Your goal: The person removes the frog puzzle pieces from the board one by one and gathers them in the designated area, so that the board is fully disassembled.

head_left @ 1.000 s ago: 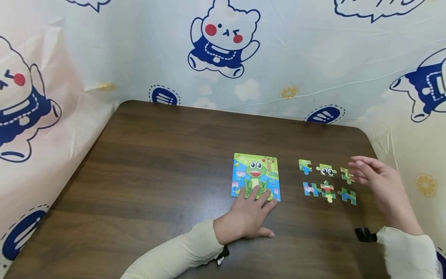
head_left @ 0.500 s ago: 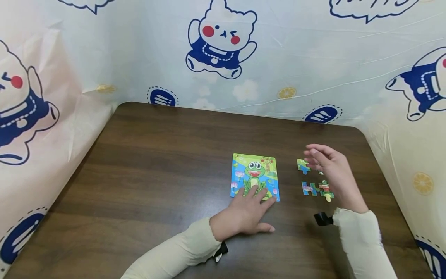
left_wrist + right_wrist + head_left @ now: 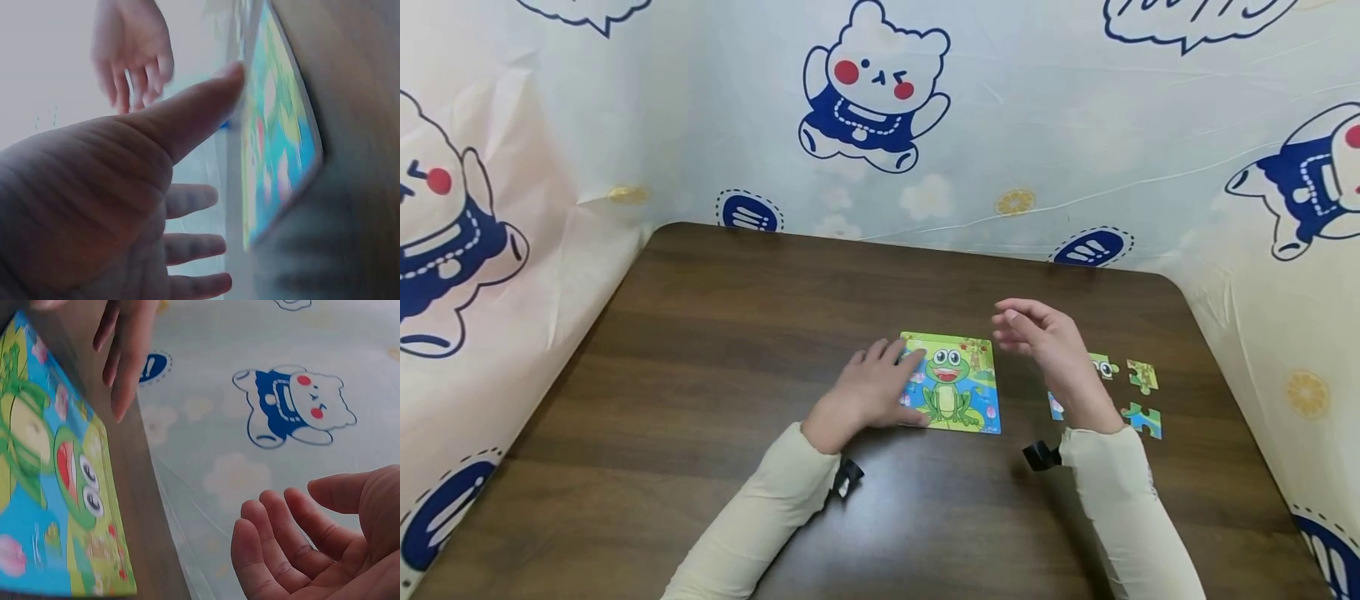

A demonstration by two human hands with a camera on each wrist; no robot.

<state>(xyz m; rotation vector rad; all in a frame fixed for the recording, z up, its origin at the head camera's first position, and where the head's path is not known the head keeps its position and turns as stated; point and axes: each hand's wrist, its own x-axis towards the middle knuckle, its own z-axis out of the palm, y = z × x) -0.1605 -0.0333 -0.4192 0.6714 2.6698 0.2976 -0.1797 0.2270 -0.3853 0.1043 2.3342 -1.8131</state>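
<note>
A frog picture puzzle board (image 3: 951, 387), green and blue, lies flat on the brown table. My left hand (image 3: 872, 383) is over the board's left side, fingers spread, thumb close to its lower left corner. In the left wrist view the thumb (image 3: 200, 109) overlaps the board's picture (image 3: 275, 137). My right hand (image 3: 1048, 350) hovers between the board and the loose jigsaw pieces, fingers loosely bent. Its palm and fingers (image 3: 281, 537) hold nothing in the right wrist view. The hand and wrist hide part of the loose pieces.
Loose jigsaw pieces lie right of the board, among them a frog-eye piece (image 3: 1103, 365), a green piece (image 3: 1142, 377) and a blue-green piece (image 3: 1142, 419). A cartoon-printed cloth (image 3: 880, 108) rises behind the table (image 3: 722, 333) and along its sides.
My right hand has moved left from the far loose pieces toward the board. My left hand has shifted from the board's lower edge up to its left side.
</note>
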